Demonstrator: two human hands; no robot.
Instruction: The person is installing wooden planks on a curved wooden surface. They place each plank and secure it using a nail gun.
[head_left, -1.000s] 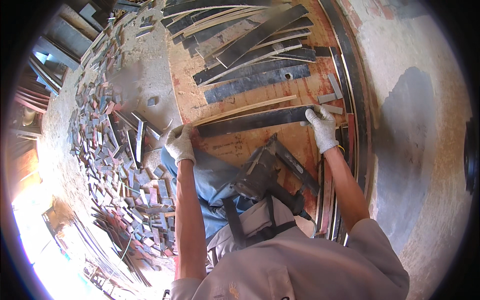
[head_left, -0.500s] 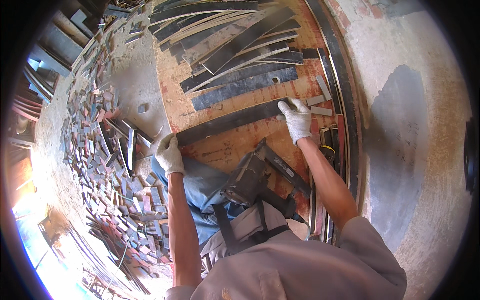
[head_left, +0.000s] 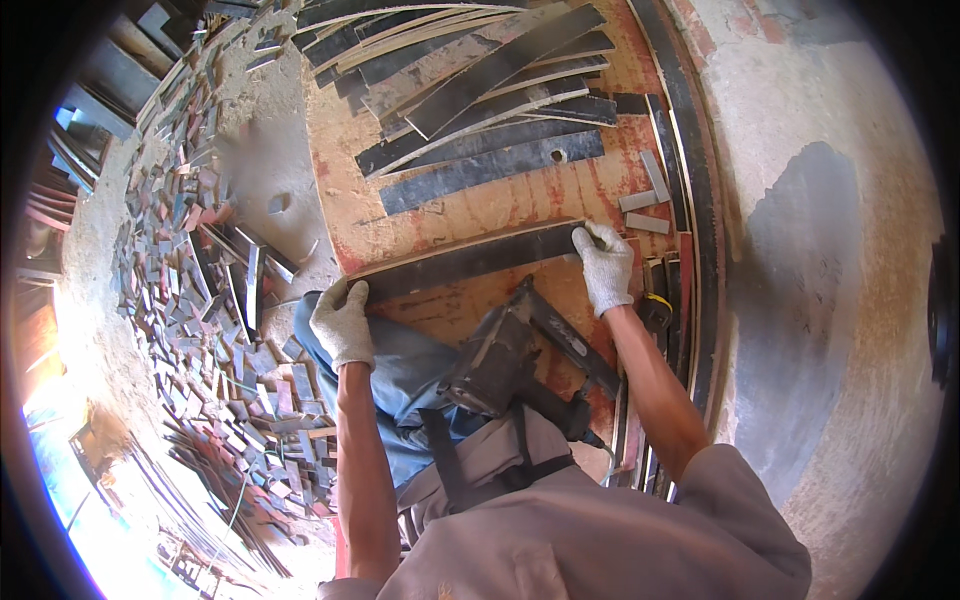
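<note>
A long black plywood strip (head_left: 470, 258) with a pale edge lies crosswise in front of me, over the reddish-brown board (head_left: 450, 225). My left hand (head_left: 342, 324), in a whitish work glove, pinches its left end near my knee. Gloved as well, my right hand (head_left: 606, 268) has thumb and fingers closed on the right end. Between my forearms a dark nail gun (head_left: 492, 362) rests by my lap, touched by neither hand. Beyond the held strip lies a loose pile of similar black strips (head_left: 490, 95), the nearest one (head_left: 495, 172) having a round hole.
Small grey blocks (head_left: 645, 200) lie beyond my right hand. Long dark strips (head_left: 700, 200) run along the board's right side, with a tape measure (head_left: 656, 310) among nearer pieces. Offcuts (head_left: 255, 390) litter the floor at left. A hose (head_left: 598, 440) trails from the nail gun.
The strip has come nearer to me, its right end most, as my right hand drew back. My left hand has shifted slightly toward me. Both hands keep hold of the strip.
</note>
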